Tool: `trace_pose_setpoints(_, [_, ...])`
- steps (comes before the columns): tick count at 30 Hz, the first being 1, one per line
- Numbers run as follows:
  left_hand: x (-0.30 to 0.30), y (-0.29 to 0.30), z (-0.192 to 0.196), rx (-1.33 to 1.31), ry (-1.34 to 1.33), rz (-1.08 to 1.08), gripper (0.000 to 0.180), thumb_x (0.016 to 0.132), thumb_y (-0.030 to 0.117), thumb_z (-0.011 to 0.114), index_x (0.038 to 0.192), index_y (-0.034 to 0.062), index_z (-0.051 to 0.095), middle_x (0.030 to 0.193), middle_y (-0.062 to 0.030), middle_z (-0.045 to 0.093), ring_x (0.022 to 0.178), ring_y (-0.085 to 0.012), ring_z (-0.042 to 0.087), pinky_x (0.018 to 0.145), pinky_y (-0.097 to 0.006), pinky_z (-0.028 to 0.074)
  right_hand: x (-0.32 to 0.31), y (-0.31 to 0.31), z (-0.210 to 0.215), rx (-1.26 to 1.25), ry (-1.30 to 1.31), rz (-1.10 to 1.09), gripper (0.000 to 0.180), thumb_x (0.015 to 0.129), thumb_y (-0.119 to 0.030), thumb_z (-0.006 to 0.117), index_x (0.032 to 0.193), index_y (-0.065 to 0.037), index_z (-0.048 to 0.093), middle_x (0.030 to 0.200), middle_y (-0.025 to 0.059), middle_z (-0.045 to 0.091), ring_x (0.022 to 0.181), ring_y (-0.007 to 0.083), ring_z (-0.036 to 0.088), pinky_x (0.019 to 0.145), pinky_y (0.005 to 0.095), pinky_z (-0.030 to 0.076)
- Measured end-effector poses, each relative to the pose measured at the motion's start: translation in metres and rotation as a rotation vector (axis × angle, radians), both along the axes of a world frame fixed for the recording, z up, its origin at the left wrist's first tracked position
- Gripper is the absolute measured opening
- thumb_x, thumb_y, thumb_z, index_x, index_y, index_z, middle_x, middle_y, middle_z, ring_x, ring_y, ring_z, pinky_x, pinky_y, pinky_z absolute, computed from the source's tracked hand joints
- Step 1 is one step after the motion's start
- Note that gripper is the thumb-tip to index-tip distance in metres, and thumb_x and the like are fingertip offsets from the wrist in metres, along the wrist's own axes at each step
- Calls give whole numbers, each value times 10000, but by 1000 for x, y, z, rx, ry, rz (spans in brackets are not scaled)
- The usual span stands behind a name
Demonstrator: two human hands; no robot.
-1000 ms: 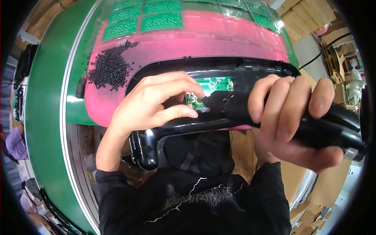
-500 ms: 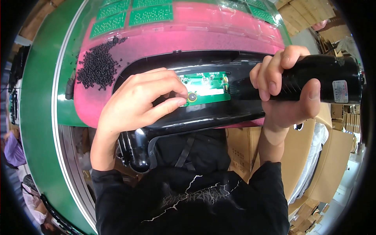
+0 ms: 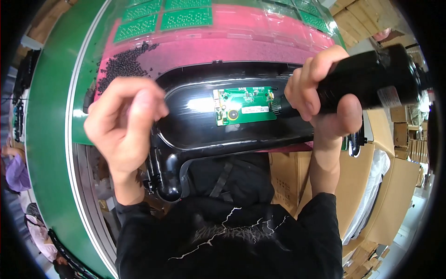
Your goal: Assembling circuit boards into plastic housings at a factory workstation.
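Observation:
A green circuit board [image 3: 241, 114] lies inside a long black plastic housing [image 3: 195, 132]. My right hand [image 3: 320, 93] is wrapped round a thick black cylindrical electric screwdriver [image 3: 371, 79], held at the right side of the board; its tip is hidden. To the left of the board, my left hand [image 3: 125, 121] hovers over the housing's left end, slightly blurred. Its fingers are curled in with the thumb close against them, and whatever may be between them is hidden. Just beyond that hand is a pile of small black screws [image 3: 123, 65], partly covered by it.
A pink mat [image 3: 181, 51] lies under the housing on a green table [image 3: 51, 121]. Clear trays with several green circuit boards [image 3: 186, 18] stand at the far side. Open cardboard boxes [image 3: 395, 195] are at the right. Another person in a purple sleeve [image 3: 17, 174] is at far left.
My left hand has left the board and moved left toward the screws, uncovering the board's left side. My right hand has shifted slightly left, and the screwdriver's rear end has risen.

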State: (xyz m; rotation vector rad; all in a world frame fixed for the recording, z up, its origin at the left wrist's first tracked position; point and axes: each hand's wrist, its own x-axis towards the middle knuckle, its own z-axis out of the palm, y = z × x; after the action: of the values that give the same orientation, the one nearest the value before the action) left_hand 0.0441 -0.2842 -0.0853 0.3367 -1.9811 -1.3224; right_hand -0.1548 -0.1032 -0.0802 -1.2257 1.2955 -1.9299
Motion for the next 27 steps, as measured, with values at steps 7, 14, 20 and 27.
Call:
trace_pose_setpoints(7, [71, 4, -9, 15, -664, 221, 393, 880, 214, 691, 596, -19, 549, 446, -27, 483, 438, -69, 403, 415, -275, 315, -9, 4, 2, -6, -151, -7, 601, 827, -613, 600, 982, -45, 482, 578, -44, 428, 444, 74, 365, 488, 250, 326])
trace_pose_setpoints(14, [95, 42, -43, 359, -556, 11, 418, 921, 246, 609, 644, -61, 550, 457, -22, 417, 501, -63, 351, 448, -301, 287, -54, 18, 12, -92, -837, -278, 271, 946, -161, 565, 1113, 26, 463, 1078, 146, 537, 1072, 261, 551, 1048, 509, 414])
trace_pose_setpoints(20, [97, 69, -85, 1238, -72, -201, 628, 825, 420, 604, 1173, -87, 476, 845, -248, 645, 678, -311, 665, 623, -365, 560, -26, 26, 20, 25, -809, -231, 322, 901, -132, 593, 1162, 19, 479, 1152, 141, 506, 1067, 248, 513, 951, 486, 475])
trace_pose_setpoints(27, [172, 0, -67, 1328, 574, -315, 731, 731, 231, 718, 1314, -74, 400, 1131, -219, 533, 838, -236, 552, 605, -326, 472, -47, 97, 54, -57, 73, -870, 410, 872, -38, 605, 1259, 37, 491, 1216, 98, 500, 1107, 155, 480, 962, 286, 362])
